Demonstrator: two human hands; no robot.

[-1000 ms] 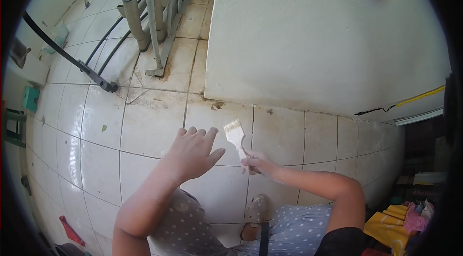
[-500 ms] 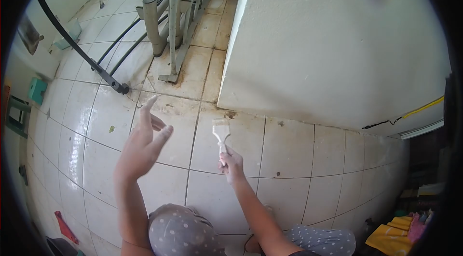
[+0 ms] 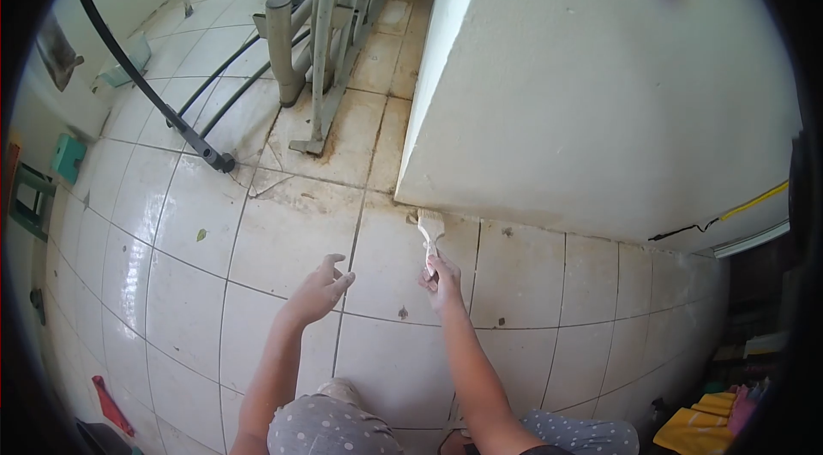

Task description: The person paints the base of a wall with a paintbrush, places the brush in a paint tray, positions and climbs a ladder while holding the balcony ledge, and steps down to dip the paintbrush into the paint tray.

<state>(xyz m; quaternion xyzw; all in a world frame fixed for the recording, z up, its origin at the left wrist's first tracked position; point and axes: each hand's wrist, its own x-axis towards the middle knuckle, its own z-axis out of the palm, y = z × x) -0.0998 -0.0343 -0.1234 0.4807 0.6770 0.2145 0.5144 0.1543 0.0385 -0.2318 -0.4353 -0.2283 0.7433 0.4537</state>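
My right hand (image 3: 443,280) grips a white-handled paintbrush (image 3: 430,232) by its handle. The bristles point away from me, near the foot of the white wall (image 3: 600,95), close to its corner. Whether they touch the wall or the floor I cannot tell. My left hand (image 3: 317,290) hangs over the tiled floor (image 3: 390,344) to the left of the brush, holding nothing, its whitish fingers apart and slightly bent. Brown stains mark the tiles around the wall's corner.
A grey metal frame (image 3: 319,52) stands on the floor beyond the corner, beside a black bar with a foot (image 3: 206,151). A teal stool (image 3: 69,157) is at far left, and a red cloth (image 3: 111,405) lies lower left. Yellow cloth (image 3: 699,425) sits lower right.
My right hand has moved right with the paintbrush, nearer the wall's base. My left hand has come down and to the right. The view has shifted slightly.
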